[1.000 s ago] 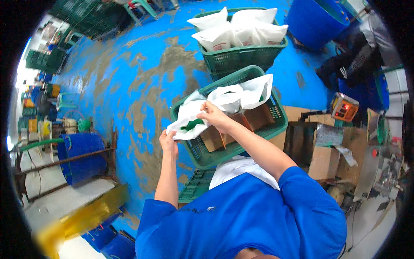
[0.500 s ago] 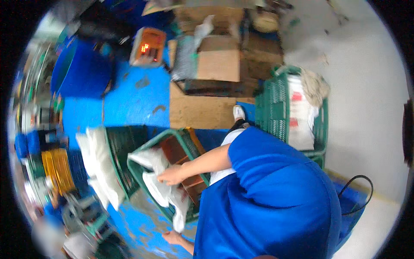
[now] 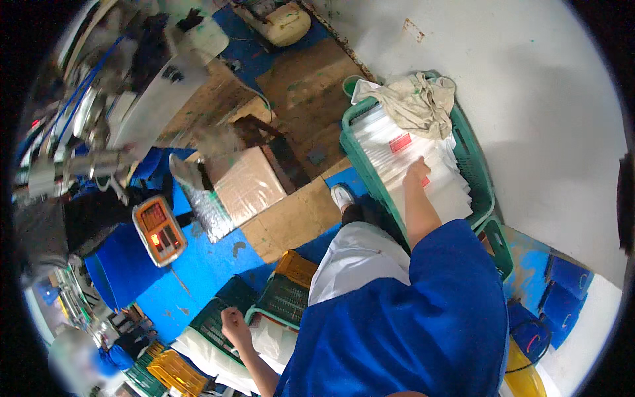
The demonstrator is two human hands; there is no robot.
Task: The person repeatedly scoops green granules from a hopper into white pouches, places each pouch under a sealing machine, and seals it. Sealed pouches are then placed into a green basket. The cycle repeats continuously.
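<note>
My right hand rests on a stack of flat white plastic bags with red printed patches. Its fingers reach out over the top bags, and nothing is seen lifted in them. The stack fills a green plastic crate at the right, and a crumpled beige cloth lies over its far end. My left hand, fingers curled in and holding nothing visible, hovers above the edges of the green crates at the lower left. White bags lie in and beside those crates.
A digital scale with a lit display stands by a large blue barrel. A plastic-wrapped carton sits ahead on brown cardboard. Yellow crates are at the lower left, blue bins at the right, beside a white wall.
My view has swung right. My right hand has left the white bag in the left crate and is now on the right-hand stack. My left hand has come up over the crates.
</note>
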